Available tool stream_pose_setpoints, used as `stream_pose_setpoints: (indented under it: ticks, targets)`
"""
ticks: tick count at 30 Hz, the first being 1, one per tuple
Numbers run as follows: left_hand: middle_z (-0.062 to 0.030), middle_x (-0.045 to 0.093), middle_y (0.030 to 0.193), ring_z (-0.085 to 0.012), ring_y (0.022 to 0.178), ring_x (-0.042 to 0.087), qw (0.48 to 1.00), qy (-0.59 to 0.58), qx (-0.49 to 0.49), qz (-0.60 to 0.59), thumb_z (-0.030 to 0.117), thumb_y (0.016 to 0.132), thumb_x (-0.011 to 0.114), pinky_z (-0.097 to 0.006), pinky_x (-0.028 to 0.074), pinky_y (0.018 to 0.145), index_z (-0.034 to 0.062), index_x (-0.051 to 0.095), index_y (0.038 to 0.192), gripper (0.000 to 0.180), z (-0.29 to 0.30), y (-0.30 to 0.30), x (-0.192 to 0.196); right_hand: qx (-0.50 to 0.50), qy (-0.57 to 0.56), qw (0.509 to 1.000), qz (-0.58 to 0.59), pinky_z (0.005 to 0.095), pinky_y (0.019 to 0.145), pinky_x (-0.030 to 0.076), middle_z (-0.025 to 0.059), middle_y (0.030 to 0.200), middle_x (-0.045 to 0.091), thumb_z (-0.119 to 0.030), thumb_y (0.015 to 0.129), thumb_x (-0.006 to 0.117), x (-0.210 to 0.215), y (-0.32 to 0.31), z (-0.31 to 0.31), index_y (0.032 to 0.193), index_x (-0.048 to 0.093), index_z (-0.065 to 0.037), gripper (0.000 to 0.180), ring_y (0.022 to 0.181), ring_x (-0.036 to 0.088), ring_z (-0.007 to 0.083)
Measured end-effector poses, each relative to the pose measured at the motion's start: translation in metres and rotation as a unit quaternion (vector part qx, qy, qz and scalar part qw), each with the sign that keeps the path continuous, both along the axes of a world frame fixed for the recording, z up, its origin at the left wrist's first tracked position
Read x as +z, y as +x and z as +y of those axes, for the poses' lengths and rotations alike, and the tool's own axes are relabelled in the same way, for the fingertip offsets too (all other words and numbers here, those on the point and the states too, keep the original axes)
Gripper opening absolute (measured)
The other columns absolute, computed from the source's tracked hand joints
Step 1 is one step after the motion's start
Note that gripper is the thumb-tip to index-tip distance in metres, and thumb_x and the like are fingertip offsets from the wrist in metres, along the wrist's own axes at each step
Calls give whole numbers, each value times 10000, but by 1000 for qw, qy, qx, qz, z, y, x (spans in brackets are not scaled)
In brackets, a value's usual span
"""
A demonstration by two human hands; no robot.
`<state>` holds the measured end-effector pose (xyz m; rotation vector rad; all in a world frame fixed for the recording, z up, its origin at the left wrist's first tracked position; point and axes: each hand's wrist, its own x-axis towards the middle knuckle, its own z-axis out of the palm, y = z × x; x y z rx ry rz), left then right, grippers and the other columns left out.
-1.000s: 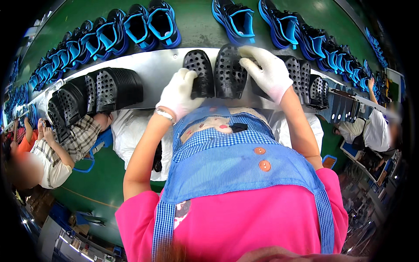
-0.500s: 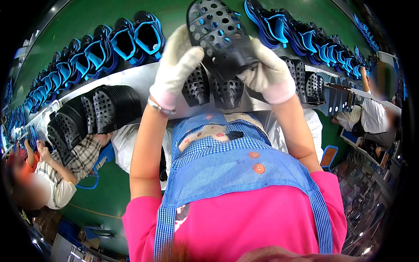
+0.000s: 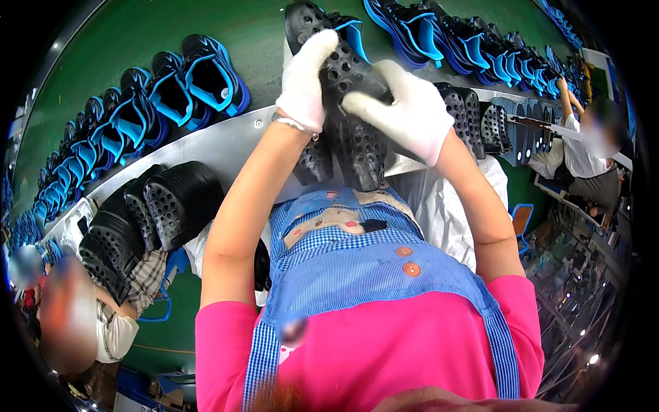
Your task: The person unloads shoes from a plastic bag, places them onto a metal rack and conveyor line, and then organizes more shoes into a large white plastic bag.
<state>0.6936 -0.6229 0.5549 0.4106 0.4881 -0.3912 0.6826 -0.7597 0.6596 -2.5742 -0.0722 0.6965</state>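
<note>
Gloves (image 3: 415, 117) are white, the shell (image 3: 347, 74) black, background cloth (image 3: 147, 278) seemingly plaid.

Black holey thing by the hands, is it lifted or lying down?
Lifted: the left hand holds the black thing, partly hiding a shoe.

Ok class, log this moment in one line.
left hand: grips holed black piece; right hand: at its near end; nearer body: two similar pieces; beyond: black-blue shoes

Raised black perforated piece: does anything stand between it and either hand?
Nothing visible does. The gloved left hand grips the raised piece, thumb across its face; the gloved right hand is by its lower end, contact unclear.
</note>
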Motion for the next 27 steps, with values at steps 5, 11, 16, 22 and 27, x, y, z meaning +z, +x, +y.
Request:
stream_pose_setpoints:
  ticks: [5, 11, 16, 22, 27]
  targets:
    - [-110, 590, 1151, -193, 964, 595, 976, 218, -23, -1, 341, 828, 718, -322, 503, 849, -17, 427, 1298, 659, -23, 24, -28, 14, 1, 1000, 25, 388, 738, 512, 215, 811, 659, -559, 772, 612, -13, 29, -22, 899, 646, -7, 567, 801, 663, 347]
    - [-184, 586, 1189, -297, 1070, 584, 700, 537, -347, -318, 432, 855, 572, -346, 443, 956, 18, 620, 1147, 509, 2, 25, -62, 110, -128, 976, 140, 346, 681, 485, 172, 734, 647, -514, 787, 610, -32, 81, -81, 869, 690, 17, 543, 708, 636, 248]
    - [-122, 562, 1241, -308, 1126, 556, 585, 582, -332, -457, 276, 865, 556, -379, 447, 970, 82, 576, 1208, 394, -2, 9, -115, 190, -162, 943, 218, 360, 642, 489, 184, 720, 616, -463, 781, 578, -79, 120, -79, 863, 657, 40, 516, 655, 600, 252]
    - [-138, 531, 1284, -329, 1123, 554, 564, 575, -444, -393, 253, 830, 607, -383, 457, 959, 89, 558, 1245, 449, -18, 20, -108, 264, -274, 915, 134, 414, 838, 507, 163, 1034, 675, -441, 878, 517, -151, 126, -19, 1002, 692, -70, 429, 957, 645, 326]
    - [-164, 568, 1272, -316, 1145, 555, 503, 513, -656, -230, 351, 806, 625, -366, 454, 964, 105, 593, 1226, 488, -48, 53, -113, 136, -260, 948, 125, 414, 822, 522, 163, 1074, 664, -394, 891, 524, -195, 114, 7, 1109, 662, -111, 383, 967, 640, 350]
